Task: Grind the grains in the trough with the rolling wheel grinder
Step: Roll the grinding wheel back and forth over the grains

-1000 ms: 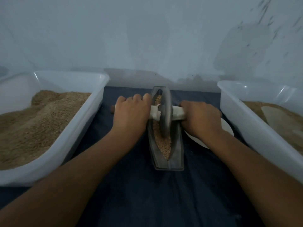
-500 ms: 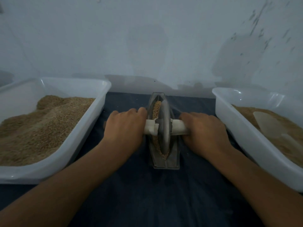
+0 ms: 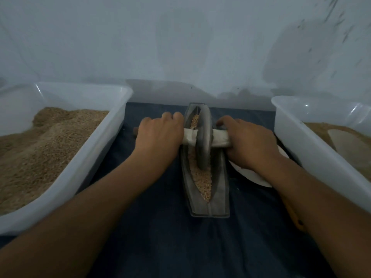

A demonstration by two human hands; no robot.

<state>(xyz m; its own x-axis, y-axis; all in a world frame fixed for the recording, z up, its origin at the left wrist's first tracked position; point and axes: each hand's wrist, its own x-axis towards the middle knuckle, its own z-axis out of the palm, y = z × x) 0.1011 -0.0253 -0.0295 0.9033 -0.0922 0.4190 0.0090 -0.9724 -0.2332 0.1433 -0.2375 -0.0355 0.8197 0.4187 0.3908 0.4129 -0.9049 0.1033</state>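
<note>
A grey boat-shaped trough (image 3: 219, 199) lies on the dark cloth in the middle, filled with tan grains (image 3: 202, 180). The grey grinding wheel (image 3: 203, 137) stands upright in the far half of the trough. A pale axle handle (image 3: 219, 139) runs through it from side to side. My left hand (image 3: 158, 135) grips the handle's left end, and my right hand (image 3: 251, 143) grips its right end. The handle ends are hidden under my fingers.
A white tub (image 3: 84, 157) heaped with brown grain stands at the left. Another white tub (image 3: 301, 141) at the right holds grain and a pale scoop (image 3: 349, 147). A white plate (image 3: 253, 175) lies under my right wrist. A wall rises just behind the trough.
The wheel rolled toward me to the trough's near half, then back away to the far half; both hands kept their grip and moved with it.
</note>
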